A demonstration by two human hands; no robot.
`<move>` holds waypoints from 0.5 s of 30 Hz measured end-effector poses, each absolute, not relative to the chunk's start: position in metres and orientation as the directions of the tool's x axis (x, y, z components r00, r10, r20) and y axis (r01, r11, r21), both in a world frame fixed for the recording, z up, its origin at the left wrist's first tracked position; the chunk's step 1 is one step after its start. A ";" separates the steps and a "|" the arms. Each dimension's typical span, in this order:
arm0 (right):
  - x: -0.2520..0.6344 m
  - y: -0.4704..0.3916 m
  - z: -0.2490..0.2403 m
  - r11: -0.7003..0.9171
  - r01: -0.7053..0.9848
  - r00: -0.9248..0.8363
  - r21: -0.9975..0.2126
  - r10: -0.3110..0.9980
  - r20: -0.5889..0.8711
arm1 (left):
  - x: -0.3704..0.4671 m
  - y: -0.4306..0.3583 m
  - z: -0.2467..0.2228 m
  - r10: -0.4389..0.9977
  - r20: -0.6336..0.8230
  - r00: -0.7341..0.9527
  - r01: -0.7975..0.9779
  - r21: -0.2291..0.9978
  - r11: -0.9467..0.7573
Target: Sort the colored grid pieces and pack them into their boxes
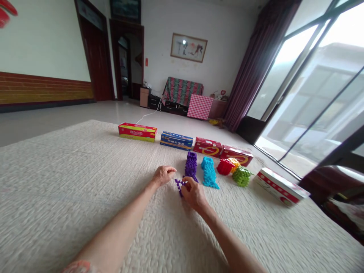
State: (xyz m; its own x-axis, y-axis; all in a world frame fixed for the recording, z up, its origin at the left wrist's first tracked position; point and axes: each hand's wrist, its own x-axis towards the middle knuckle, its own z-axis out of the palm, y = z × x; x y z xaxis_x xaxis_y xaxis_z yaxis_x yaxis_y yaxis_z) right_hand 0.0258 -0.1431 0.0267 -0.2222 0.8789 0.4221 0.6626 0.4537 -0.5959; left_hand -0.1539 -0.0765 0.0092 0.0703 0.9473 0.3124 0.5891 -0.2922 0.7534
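Note:
My right hand [193, 192] pinches a small purple lattice piece [178, 185] just above the cream textured cover. To its left, my left hand [165, 175] is held low with its fingers together; whether anything is between them is too small to tell. Right behind my right hand stands a purple block structure [191, 163], its near end partly hidden by that hand. A light blue structure [209, 172] lies to the right of the purple one. Farther right are red blocks [225, 167], yellow blocks [234, 163] and green blocks [241, 176], grouped close together.
Along the far edge of the cream cover [71, 170] stand a red and yellow-green box [137, 132], a blue box [176, 140] and two dark red boxes [208, 147]. A white and red box [280, 187] lies at the right, near a dark chair [327, 182].

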 end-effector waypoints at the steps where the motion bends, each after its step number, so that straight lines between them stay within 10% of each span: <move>1: 0.027 -0.145 0.027 0.484 0.659 -0.242 -0.576 0.861 0.447 | -0.152 -0.072 0.009 0.958 0.284 0.030 0.586 0.771 -0.247; 15: 0.038 -0.137 0.017 0.622 0.530 -0.178 -0.577 0.746 0.641 | -0.138 -0.054 0.008 0.950 0.294 -0.106 0.613 0.771 -0.170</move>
